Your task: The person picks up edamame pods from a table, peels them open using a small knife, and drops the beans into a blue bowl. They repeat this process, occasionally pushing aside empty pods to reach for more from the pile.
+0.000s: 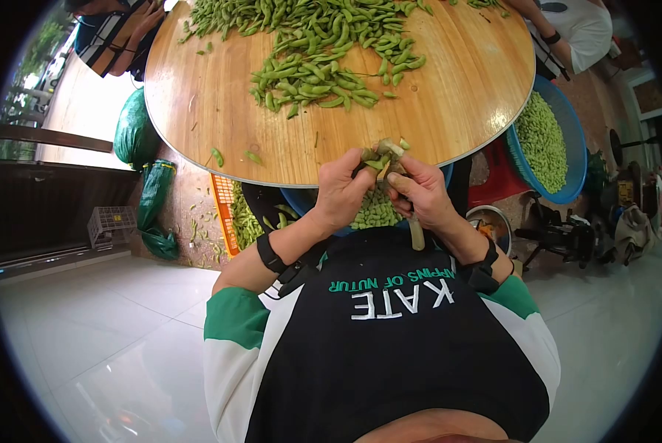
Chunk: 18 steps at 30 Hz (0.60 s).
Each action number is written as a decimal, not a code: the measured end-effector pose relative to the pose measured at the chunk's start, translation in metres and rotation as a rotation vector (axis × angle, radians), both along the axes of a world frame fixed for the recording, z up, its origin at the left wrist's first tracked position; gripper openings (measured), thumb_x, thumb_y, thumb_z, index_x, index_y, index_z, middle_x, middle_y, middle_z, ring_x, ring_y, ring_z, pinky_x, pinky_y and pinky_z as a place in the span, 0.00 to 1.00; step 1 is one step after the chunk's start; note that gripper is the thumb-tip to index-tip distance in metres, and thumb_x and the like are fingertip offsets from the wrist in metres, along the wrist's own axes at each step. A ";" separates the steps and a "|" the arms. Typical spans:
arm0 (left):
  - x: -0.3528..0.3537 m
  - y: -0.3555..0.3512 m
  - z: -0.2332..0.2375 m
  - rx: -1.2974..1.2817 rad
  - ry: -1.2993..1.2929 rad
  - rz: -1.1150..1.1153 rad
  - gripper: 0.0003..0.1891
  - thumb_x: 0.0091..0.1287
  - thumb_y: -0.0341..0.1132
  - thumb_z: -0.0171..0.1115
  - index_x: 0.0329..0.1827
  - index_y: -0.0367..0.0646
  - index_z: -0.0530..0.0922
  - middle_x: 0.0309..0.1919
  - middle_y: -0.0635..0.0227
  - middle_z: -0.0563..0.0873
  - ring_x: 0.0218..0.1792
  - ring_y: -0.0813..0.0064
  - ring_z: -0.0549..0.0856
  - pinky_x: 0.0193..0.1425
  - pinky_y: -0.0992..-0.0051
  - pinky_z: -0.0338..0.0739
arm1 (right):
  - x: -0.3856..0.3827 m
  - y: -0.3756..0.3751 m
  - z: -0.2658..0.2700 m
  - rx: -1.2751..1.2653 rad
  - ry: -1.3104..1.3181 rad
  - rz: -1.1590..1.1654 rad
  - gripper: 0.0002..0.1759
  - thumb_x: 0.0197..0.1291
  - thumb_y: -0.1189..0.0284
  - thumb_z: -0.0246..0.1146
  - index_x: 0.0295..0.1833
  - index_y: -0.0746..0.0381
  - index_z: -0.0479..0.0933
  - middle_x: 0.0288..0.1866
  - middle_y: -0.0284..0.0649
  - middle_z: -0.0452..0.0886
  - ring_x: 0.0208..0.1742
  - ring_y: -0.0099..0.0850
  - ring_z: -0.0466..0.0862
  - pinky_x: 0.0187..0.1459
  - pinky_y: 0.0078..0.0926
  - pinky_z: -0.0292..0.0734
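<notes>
My left hand [340,188] and my right hand [418,190] meet at the near edge of a round wooden table [205,111], both gripping a bundle of green pods [383,153] between the fingertips. A thin stalk [417,235] hangs down from my right hand. Under my hands sits a blue basin [298,199] holding pale green shelled beans [375,213]. A large heap of green pods [316,52] covers the far half of the table.
A second blue basin [571,133] full of beans stands at the right of the table. An orange crate [226,214] with pods sits under the table, green bags [135,136] to the left. Other people sit at the far left [120,33] and far right [575,29].
</notes>
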<state>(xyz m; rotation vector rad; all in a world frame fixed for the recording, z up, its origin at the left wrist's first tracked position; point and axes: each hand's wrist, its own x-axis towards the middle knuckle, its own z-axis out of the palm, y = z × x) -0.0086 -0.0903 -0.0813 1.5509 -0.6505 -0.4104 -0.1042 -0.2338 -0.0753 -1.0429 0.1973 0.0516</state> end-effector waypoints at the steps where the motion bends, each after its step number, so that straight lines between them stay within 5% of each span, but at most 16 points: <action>1: 0.000 0.000 0.003 -0.014 0.132 -0.012 0.04 0.63 0.24 0.54 0.37 0.34 0.76 0.20 0.69 0.78 0.21 0.83 0.74 0.25 0.80 0.70 | 0.000 0.000 -0.003 0.000 0.000 0.000 0.23 0.68 0.75 0.54 0.68 0.59 0.67 0.25 0.28 0.72 0.16 0.14 0.64 0.16 0.11 0.58; 6: 0.011 0.002 0.012 -0.066 0.577 -0.041 0.06 0.64 0.27 0.54 0.40 0.37 0.79 0.21 0.75 0.77 0.18 0.86 0.73 0.21 0.83 0.65 | 0.002 -0.006 -0.004 0.038 -0.007 0.050 0.20 0.67 0.76 0.54 0.64 0.62 0.69 0.26 0.30 0.73 0.16 0.14 0.64 0.17 0.12 0.58; 8: 0.024 0.007 0.007 -0.316 1.074 -0.423 0.07 0.65 0.29 0.55 0.41 0.38 0.79 0.21 0.76 0.76 0.18 0.89 0.72 0.19 0.85 0.62 | 0.000 -0.012 -0.001 -0.022 -0.038 0.100 0.19 0.67 0.75 0.54 0.63 0.63 0.69 0.26 0.31 0.74 0.16 0.14 0.64 0.17 0.12 0.58; 13: 0.015 0.004 0.011 -0.032 0.769 -0.213 0.06 0.66 0.31 0.56 0.40 0.39 0.79 0.21 0.78 0.76 0.18 0.91 0.72 0.19 0.86 0.63 | 0.005 -0.010 0.000 -0.051 -0.034 0.063 0.18 0.66 0.76 0.56 0.62 0.63 0.71 0.28 0.31 0.76 0.17 0.12 0.65 0.19 0.10 0.57; 16: 0.008 0.003 0.013 0.080 0.549 -0.157 0.06 0.67 0.31 0.56 0.39 0.40 0.79 0.22 0.80 0.75 0.19 0.91 0.73 0.19 0.87 0.64 | 0.005 -0.004 -0.003 -0.258 -0.039 -0.099 0.14 0.66 0.76 0.56 0.56 0.64 0.74 0.28 0.30 0.77 0.20 0.15 0.69 0.21 0.13 0.64; 18: 0.007 0.004 0.014 0.089 0.499 -0.151 0.06 0.67 0.31 0.56 0.38 0.40 0.79 0.22 0.80 0.75 0.20 0.92 0.73 0.20 0.87 0.64 | 0.011 -0.002 -0.016 -0.637 -0.334 -0.242 0.13 0.62 0.77 0.59 0.52 0.65 0.74 0.27 0.33 0.77 0.22 0.20 0.74 0.24 0.20 0.70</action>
